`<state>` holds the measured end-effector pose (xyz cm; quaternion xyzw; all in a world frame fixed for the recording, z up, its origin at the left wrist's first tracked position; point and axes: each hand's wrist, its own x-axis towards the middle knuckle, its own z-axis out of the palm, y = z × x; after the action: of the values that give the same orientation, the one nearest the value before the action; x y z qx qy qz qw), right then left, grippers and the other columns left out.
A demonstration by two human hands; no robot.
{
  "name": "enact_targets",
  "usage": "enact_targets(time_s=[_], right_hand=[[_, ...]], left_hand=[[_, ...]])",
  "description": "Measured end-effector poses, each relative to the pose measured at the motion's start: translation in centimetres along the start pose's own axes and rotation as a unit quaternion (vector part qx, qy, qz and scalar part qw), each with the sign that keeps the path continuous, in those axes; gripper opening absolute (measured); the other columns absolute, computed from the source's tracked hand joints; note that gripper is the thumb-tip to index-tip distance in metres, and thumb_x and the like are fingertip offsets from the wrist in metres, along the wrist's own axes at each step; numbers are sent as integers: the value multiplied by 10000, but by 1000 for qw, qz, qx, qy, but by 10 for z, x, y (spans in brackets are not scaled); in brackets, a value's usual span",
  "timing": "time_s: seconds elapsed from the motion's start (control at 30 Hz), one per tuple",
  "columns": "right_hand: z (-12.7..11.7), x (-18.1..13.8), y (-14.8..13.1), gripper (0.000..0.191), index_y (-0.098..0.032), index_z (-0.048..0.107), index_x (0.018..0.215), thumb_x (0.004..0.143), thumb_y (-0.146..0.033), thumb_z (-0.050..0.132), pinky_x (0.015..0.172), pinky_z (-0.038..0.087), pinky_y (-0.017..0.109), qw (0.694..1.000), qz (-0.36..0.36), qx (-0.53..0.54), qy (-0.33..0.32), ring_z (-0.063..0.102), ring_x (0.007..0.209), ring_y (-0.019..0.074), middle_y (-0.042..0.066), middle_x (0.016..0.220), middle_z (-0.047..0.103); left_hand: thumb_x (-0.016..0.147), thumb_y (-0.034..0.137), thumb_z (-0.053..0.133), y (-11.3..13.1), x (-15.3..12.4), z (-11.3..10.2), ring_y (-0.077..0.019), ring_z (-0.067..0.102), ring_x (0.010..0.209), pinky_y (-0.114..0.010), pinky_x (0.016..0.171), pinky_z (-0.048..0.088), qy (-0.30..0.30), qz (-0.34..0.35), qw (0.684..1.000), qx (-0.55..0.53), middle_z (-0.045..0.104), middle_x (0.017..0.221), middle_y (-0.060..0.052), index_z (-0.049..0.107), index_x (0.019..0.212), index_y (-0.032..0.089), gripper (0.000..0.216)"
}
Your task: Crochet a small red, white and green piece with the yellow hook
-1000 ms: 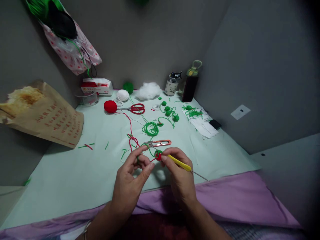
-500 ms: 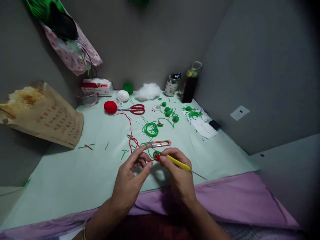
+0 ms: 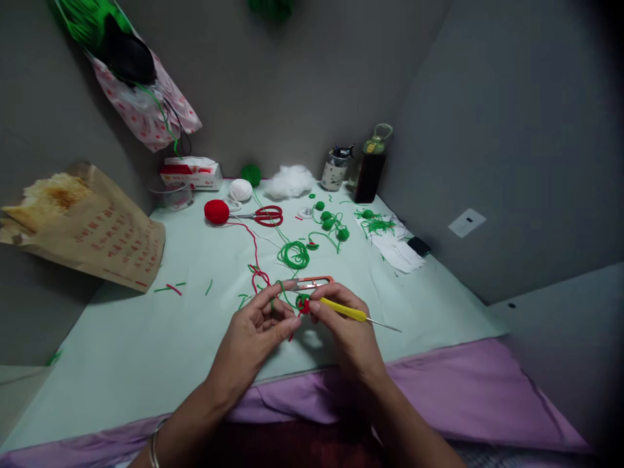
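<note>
Between both hands is a small red and green crochet piece [image 3: 303, 303]. My left hand [image 3: 251, 341] has its thumb and fingertips pinched on red yarn, and a green strand loops over its raised index finger. In my right hand [image 3: 350, 335], a crochet hook [image 3: 344, 309] with a yellow handle lies between thumb and fingers, its metal shaft pointing right. The right fingertips also pinch the edge of the crochet piece. Just beyond the hands lie orange thread snips [image 3: 319, 280], partly covered by the fingers. A coil of green yarn [image 3: 294, 255] rests further back.
Red-handled scissors [image 3: 268, 216] lie by a red yarn ball [image 3: 216, 212]. White stuffing [image 3: 291, 182], a pen cup [image 3: 334, 170] and a bottle [image 3: 370, 169] stand along the back wall. Small green balls [image 3: 328, 223] lie right of centre. A paper bag [image 3: 112, 234] stands at left.
The crochet piece and hook have shifted slightly left, and the hook is tilted less steeply. A red yarn end now hangs below my left thumb.
</note>
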<state>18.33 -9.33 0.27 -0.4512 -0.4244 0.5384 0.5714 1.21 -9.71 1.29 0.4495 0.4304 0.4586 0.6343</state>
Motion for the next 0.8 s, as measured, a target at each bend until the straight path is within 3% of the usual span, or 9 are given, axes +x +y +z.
enact_targets(time_s=[0.17,0.27,0.4,0.5,0.6,0.7,0.8], right_hand=[[-5,17,-16,128,-216,772,840,759,-260,861,610,450,220,993,26,-24,-115,583,638,95,-21,760,705],[-3,37,-23,202,-201,770,875,733,-280,890,596,471,220,975,75,-7,-208,600,621,98,-26,731,690],[4,68,-18,382,-175,734,852,635,-379,972,575,495,197,967,155,33,-198,594,576,78,-40,693,661],[7,80,-5,482,-163,705,849,698,-577,899,547,515,197,960,191,41,-200,615,567,81,-13,726,675],[10,77,8,593,-134,711,846,724,-705,815,485,505,208,941,230,14,-248,631,537,95,59,792,734],[11,70,18,586,-123,721,828,716,-690,817,442,450,197,927,243,-34,-284,596,477,85,75,746,750],[6,67,21,533,-127,721,799,738,-650,799,433,420,205,929,221,-84,-284,553,434,87,40,625,712]], left_hand=[[744,301,900,10,14,-12,-160,675,864,-276,782,545,4,13,1000,-13,695,971,-5,698,1218,224,521],[796,356,861,16,29,-18,-162,689,829,-280,783,536,-29,18,999,0,702,899,-8,746,1152,207,403],[744,369,885,14,54,-26,-139,642,696,-252,652,493,3,34,999,15,665,789,11,767,1016,173,355],[739,387,873,8,68,-30,-144,646,690,-260,649,495,39,49,998,23,662,791,10,746,1012,169,371],[741,391,854,0,73,-31,-131,615,631,-252,591,473,65,61,995,44,638,784,20,731,983,170,350],[754,383,825,-7,73,-32,-122,580,615,-241,546,436,77,67,992,74,611,788,23,724,978,170,325],[765,370,789,-12,73,-37,-127,585,665,-246,608,465,75,73,989,105,596,801,25,687,962,183,290]])
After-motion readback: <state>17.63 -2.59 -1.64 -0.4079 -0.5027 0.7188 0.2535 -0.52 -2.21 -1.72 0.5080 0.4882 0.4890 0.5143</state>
